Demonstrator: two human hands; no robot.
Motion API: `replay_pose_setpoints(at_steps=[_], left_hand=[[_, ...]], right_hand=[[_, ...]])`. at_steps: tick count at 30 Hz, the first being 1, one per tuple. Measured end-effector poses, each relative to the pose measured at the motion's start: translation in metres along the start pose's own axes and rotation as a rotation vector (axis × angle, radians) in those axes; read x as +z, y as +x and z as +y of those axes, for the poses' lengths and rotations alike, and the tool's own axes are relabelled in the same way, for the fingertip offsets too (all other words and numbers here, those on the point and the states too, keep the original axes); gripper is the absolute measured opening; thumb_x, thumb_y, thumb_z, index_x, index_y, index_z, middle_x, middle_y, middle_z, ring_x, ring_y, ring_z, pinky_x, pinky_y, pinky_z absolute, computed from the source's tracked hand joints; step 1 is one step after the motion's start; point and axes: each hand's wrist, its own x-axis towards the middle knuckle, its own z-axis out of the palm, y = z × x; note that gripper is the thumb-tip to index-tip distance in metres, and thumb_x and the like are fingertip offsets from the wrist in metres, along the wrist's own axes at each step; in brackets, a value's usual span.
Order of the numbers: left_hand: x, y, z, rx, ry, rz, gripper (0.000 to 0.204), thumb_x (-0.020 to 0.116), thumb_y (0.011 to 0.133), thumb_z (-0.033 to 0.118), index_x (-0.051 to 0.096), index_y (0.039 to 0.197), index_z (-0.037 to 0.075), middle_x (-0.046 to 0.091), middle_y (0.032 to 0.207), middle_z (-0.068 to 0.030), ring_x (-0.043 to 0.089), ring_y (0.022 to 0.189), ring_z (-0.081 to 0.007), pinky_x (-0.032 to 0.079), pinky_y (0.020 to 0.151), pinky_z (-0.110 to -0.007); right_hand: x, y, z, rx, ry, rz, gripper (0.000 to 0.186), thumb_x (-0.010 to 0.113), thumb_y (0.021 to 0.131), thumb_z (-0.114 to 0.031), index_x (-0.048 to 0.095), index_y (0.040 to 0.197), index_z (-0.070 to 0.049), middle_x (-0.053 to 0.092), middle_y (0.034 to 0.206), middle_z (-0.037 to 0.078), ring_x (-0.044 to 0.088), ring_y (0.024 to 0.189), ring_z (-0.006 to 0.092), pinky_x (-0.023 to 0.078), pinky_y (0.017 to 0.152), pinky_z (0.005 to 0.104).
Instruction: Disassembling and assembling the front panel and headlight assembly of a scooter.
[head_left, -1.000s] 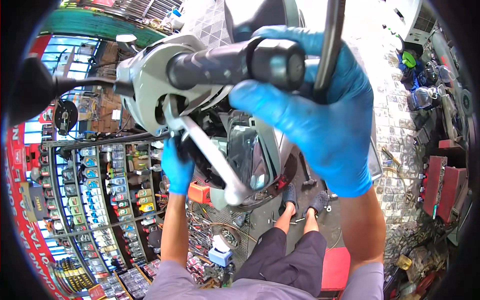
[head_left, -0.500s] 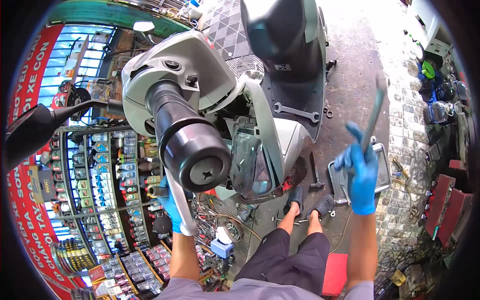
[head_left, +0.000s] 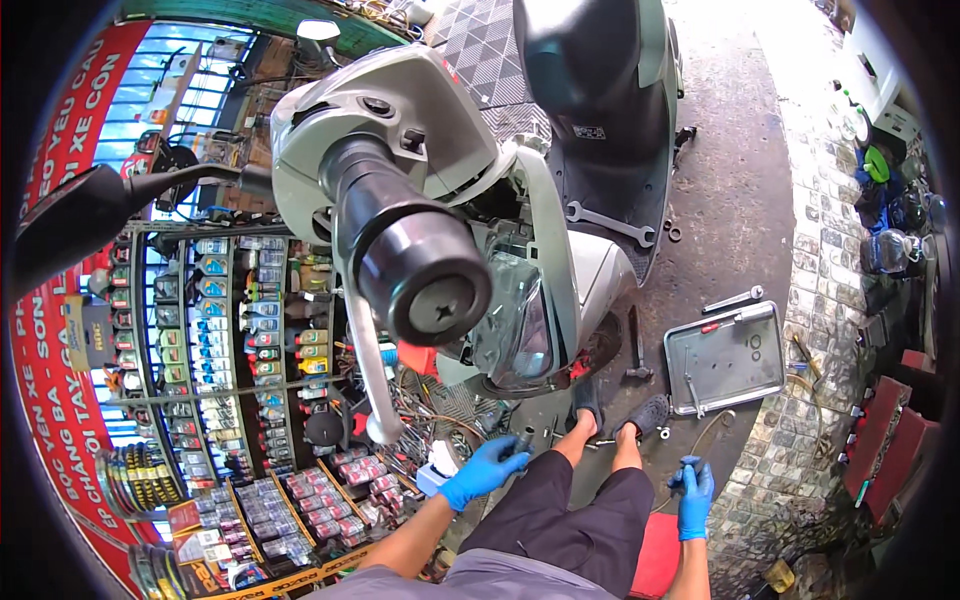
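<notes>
Left hand [head_left: 484,474] has dropped away from the scooter [head_left: 598,268] and seems to pinch a small dark thing [head_left: 522,444] by the shorts [head_left: 545,505]. Right hand [head_left: 693,499] came down too, curled; its hold is unclear. Neither touches the scooter.

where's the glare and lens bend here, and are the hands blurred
Head view: glare bleaches the tiles toward the upper right; head view: fisheye bows the banner at left, corners go black; head view: left hand and right hand look fairly sharp.
</notes>
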Motion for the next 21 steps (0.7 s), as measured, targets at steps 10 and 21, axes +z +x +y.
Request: replay_pose_setpoints(at_steps=[10,21], left_hand=[[-0.031,-0.014,-0.007,-0.107,-0.408,-0.001,0.031,0.062,0.095,0.018,0.059,0.117,-0.005,0.068,0.097,-0.0073,0.065,0.09,-0.0138,0.051,0.084,-0.029],[-0.057,0.079,-0.242,0.15,0.06,0.108,0.03,0.064,0.09,0.023,0.067,0.111,0.002,0.071,0.099,-0.0118,0.068,0.091,-0.0227,0.052,0.084,-0.035]], right_hand=[[0.074,-0.006,-0.032,0.015,-0.138,-0.248,0.023,0.053,0.098,-0.018,0.065,0.084,-0.004,0.054,0.061,-0.001,0.049,0.051,0.007,0.038,0.047,0.0247],[0.136,-0.05,0.048,0.075,-0.771,-0.413,0.028,0.059,0.095,-0.024,0.068,0.084,-0.001,0.063,0.068,0.004,0.06,0.062,0.0121,0.049,0.06,0.0294]])
